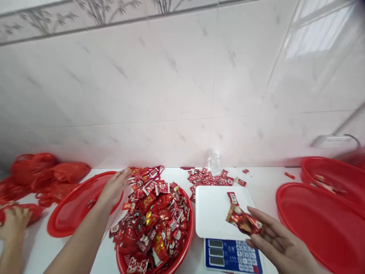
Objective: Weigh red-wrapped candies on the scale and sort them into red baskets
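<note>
Wrapped snack [245,221], red and brown, above the scale's [232,243] right side, pinched in my right hand's [275,239] nearly closed fingers [264,216]. Left of the scale, beside heaped sweets [159,217], my blurred left hand [115,186] extends open; whether it holds anything, I cannot tell.

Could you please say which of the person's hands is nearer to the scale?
The right hand, holding a wrapped snack over the scale. The left hand is well off to its left, beyond the heaped basin.
</note>
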